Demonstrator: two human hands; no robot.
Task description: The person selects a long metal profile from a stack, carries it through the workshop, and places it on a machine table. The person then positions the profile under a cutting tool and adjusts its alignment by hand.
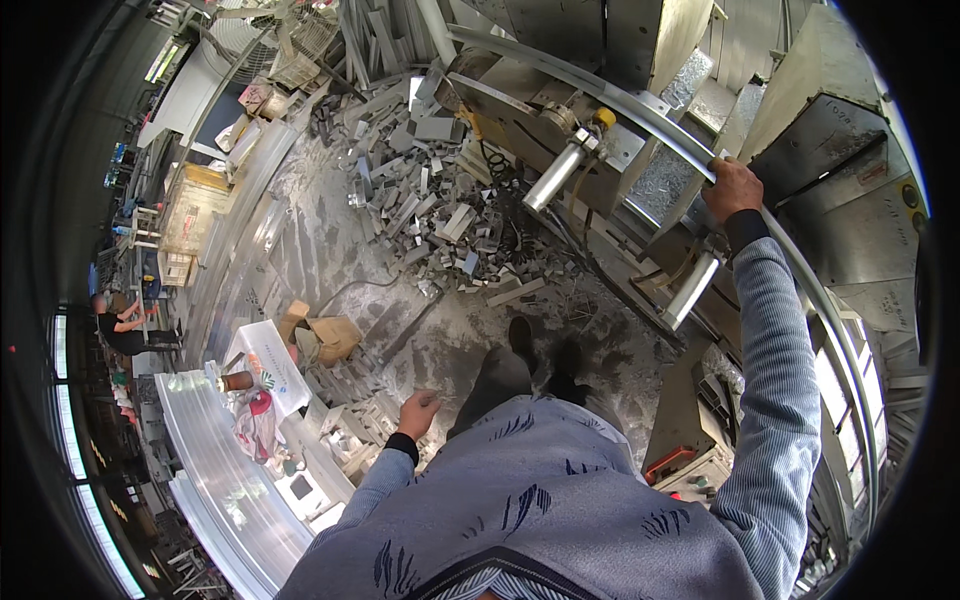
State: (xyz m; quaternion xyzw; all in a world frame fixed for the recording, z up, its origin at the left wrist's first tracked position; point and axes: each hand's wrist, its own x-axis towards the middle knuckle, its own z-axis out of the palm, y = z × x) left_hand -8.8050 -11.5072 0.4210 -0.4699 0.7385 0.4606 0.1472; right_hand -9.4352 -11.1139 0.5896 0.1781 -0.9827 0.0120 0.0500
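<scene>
My right hand reaches out over the machine with its arm extended. Its fingers are wrapped over a long, pale metal profile, which lies along the machine and curves past my right side in the wide view. Below that profile, two silver air cylinders stick out from the machine's front, and a yellow knob sits near the upper one. Beside my body hangs my left hand, fingers curled in, with nothing visible in them. It is above the floor, apart from the off-cuts.
A heap of metal off-cuts covers the floor before the machine. Stacked long profiles lie at left, near a white box and a torn cardboard box. Dark hoses trail below the cylinders. Another person stands far left.
</scene>
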